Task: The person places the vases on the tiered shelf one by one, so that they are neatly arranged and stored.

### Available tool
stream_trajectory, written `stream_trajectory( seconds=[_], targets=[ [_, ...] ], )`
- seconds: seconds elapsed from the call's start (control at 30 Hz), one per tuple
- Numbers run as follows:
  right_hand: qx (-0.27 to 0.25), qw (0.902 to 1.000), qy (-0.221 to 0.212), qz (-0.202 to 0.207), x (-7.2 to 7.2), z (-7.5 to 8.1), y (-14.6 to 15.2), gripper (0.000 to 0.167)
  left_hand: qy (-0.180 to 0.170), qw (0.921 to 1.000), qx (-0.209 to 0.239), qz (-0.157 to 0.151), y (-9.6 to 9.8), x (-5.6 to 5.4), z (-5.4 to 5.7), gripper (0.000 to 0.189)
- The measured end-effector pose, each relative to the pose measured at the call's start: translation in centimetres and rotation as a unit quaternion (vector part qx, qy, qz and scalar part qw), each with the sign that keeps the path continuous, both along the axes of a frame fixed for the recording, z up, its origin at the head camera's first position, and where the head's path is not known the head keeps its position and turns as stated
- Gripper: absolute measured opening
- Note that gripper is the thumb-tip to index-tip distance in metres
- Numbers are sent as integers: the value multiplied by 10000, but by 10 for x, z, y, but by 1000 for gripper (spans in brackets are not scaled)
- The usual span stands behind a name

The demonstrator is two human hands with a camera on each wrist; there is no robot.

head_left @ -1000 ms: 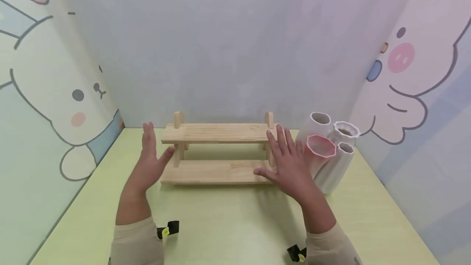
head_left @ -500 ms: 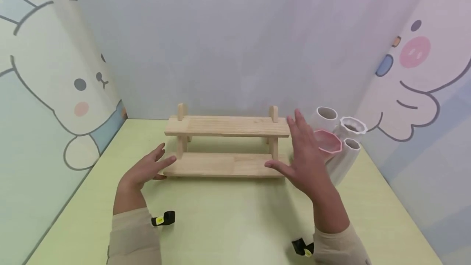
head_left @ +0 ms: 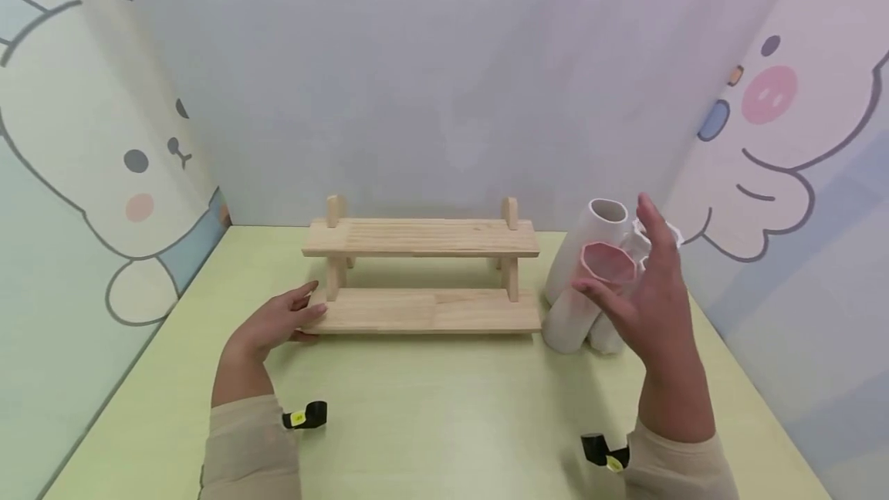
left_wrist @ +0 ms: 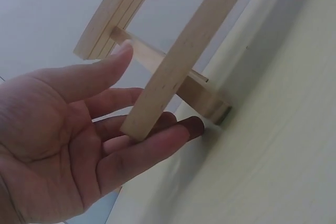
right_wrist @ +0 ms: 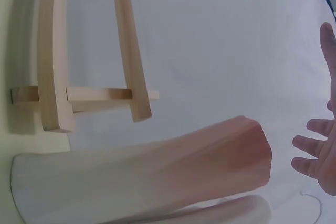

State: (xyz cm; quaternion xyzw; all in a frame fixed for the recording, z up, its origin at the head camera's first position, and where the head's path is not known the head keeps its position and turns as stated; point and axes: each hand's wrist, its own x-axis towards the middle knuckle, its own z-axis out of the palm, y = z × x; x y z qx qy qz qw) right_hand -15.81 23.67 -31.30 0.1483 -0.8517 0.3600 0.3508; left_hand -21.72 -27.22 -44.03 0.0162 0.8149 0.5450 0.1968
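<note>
A two-tier wooden shelf [head_left: 420, 311] stands on the table. My left hand [head_left: 272, 320] is at the left end of its lower board. In the left wrist view, the fingers [left_wrist: 142, 163] reach around that board end while the thumb is raised apart from it. My right hand [head_left: 660, 311] hovers spread over the vases, holding nothing. Closest to it is a pink-and-white vase [head_left: 571, 322] with an angular rim, right of the shelf. Behind stands a plain white vase [head_left: 579, 249]; a scalloped-rim white vase [head_left: 677, 231] is partly hidden by the hand.
The pale green table [head_left: 430, 415] runs back to a grey wall [head_left: 430, 83]. Side panels carry cartoon animals on the left and right. Black wrist-camera mounts [head_left: 305, 415] stick out from both sleeves. Another white vase [head_left: 606, 336] sits among the group.
My left hand has come down from beside the shelf to its lower board end. The right hand has moved right, from the shelf's right end to over the vases.
</note>
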Motion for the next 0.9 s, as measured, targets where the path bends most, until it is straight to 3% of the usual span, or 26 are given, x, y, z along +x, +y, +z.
stream_trajectory(
  seconds=[0.23, 0.47, 0.73, 0.9],
  targets=[
    [-156, 9991, -367, -154, -2, -4, 15, 111, 86, 9994, -346, 40, -5, 4, 1, 80],
    [-446, 9926, -1103, -228, -14, -16, 11, 108, 112, 9981, -593, 105, -4, 7, -2, 78],
    [-176, 9914, -1032, -784, -17, -24, 5, 109, 117, 9984, -524, 188, 0, 3, -5, 79],
    [262, 9902, -969, -969, -19, -27, 1, 109, 118, 9981, -585, 153, 1, 0, -4, 79]
  ],
)
